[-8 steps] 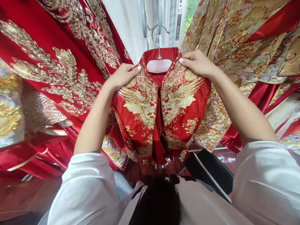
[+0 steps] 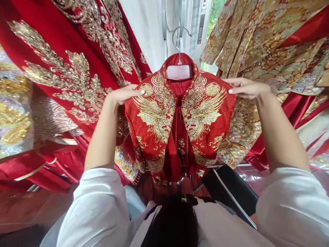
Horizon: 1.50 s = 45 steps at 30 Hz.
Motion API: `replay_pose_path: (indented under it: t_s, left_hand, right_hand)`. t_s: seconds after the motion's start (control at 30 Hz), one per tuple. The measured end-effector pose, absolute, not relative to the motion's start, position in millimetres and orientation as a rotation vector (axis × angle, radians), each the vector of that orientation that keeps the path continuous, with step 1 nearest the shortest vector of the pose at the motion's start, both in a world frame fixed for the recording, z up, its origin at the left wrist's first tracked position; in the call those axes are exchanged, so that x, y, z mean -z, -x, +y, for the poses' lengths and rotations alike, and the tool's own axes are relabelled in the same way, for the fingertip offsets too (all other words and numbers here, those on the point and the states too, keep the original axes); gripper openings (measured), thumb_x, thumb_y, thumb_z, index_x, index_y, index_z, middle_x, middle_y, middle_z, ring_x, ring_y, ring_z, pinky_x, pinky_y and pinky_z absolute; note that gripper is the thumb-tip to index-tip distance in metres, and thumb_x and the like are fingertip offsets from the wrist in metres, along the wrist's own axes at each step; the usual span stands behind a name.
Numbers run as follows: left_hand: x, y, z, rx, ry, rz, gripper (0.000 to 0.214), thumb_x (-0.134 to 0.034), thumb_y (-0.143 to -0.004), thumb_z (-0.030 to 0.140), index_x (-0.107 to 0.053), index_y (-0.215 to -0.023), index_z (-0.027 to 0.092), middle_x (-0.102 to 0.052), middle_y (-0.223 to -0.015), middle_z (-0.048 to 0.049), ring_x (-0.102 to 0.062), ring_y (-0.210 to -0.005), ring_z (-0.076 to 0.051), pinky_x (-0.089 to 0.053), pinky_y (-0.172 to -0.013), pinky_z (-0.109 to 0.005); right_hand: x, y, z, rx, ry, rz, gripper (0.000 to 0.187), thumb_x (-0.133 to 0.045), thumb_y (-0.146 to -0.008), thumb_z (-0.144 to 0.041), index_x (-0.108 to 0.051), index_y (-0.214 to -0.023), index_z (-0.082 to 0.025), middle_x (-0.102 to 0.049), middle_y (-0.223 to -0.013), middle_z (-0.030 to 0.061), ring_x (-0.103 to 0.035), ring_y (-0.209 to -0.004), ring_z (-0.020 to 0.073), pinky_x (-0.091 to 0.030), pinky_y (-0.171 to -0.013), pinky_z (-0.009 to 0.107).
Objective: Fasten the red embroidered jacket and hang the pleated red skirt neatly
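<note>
Left hand [image 2: 122,94]: fingers extended nearly flat, tips resting on the left shoulder of the red embroidered jacket [image 2: 180,123]; no closed grip is visible. Right hand [image 2: 246,87]: fingers likewise extended, tips against the jacket's right shoulder, not clenched.

Procedure, as judged: apply equal light pressure at both shoulders so the jacket sits level on the hanger [image 2: 179,68]; avoid dragging fingertips across the gold embroidery, which may snag.

The jacket hangs between the two hands, directly ahead, front panels parted. Other red and gold garments [image 2: 64,68] hang at both sides, just beside the forearms.
</note>
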State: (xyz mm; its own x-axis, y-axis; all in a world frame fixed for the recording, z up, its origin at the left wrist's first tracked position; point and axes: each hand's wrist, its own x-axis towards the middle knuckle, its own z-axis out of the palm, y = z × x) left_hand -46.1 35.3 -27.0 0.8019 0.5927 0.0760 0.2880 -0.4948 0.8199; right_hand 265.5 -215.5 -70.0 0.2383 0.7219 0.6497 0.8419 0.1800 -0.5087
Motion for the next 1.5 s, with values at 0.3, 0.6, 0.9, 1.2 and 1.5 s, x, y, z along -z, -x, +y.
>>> replay_pose_path:
  t_s: [0.3,0.6,0.9,1.2,1.5]
  left_hand:
    - [85,27,-24,-1.468,-2.336,1.265,0.066,-0.048,-0.084,0.062,-0.046,-0.132,0.017,-0.052,-0.135,-0.0114,-0.039,-0.132,-0.032,-0.030,-0.111,-0.044]
    - [302,-30,-93,-1.478,-2.314,1.436,0.041,-0.055,-0.085,0.036,-0.054,-0.117,0.011,-0.050,-0.125,-0.0236,-0.040,-0.129,-0.036,-0.031,-0.108,-0.057]
    - [330,3,-80,-1.307,-2.130,1.509,0.028,-0.038,-0.092,0.023,-0.055,-0.111,0.012,-0.060,-0.107,-0.0178,-0.058,-0.098,-0.026,-0.044,-0.087,-0.041]
    - [273,10,-155,-1.179,-2.254,1.111,0.028,-0.049,-0.085,0.021,-0.038,-0.059,0.019,-0.041,-0.054,0.0034,-0.038,-0.049,-0.010,-0.030,-0.050,-0.023]
    - [281,-27,-173,-1.052,-2.333,0.862,0.009,-0.051,-0.069,0.011,-0.052,-0.070,0.020,-0.057,-0.062,-0.0004,-0.053,-0.055,-0.013,-0.042,-0.055,-0.022]
  right_hand:
    - [119,-277,-193,0.635,1.554,-1.142,0.046,-0.044,-0.092,-0.036,-0.047,-0.134,-0.018,-0.052,-0.133,0.0144,-0.046,-0.126,0.0245,-0.035,-0.108,0.043]
    - [312,-165,-175,0.918,1.719,-1.071,0.046,-0.055,-0.084,-0.033,-0.047,-0.124,-0.011,-0.033,-0.139,0.0249,-0.028,-0.133,0.0378,-0.034,-0.099,0.061]
    - [324,-200,-195,0.356,1.813,-1.005,0.035,-0.035,-0.082,-0.019,-0.054,-0.111,-0.012,-0.062,-0.101,0.0153,-0.059,-0.095,0.0234,-0.047,-0.085,0.039]
    - [266,-151,-235,0.161,1.585,-1.133,0.022,-0.037,-0.088,-0.030,-0.051,-0.076,-0.018,-0.052,-0.061,0.0014,-0.046,-0.054,0.0131,-0.039,-0.053,0.026]
    - [236,-113,-217,-0.104,1.512,-1.158,0.026,-0.057,-0.078,-0.038,-0.050,-0.065,-0.018,-0.047,-0.053,-0.0041,-0.040,-0.049,0.0084,-0.035,-0.049,0.021]
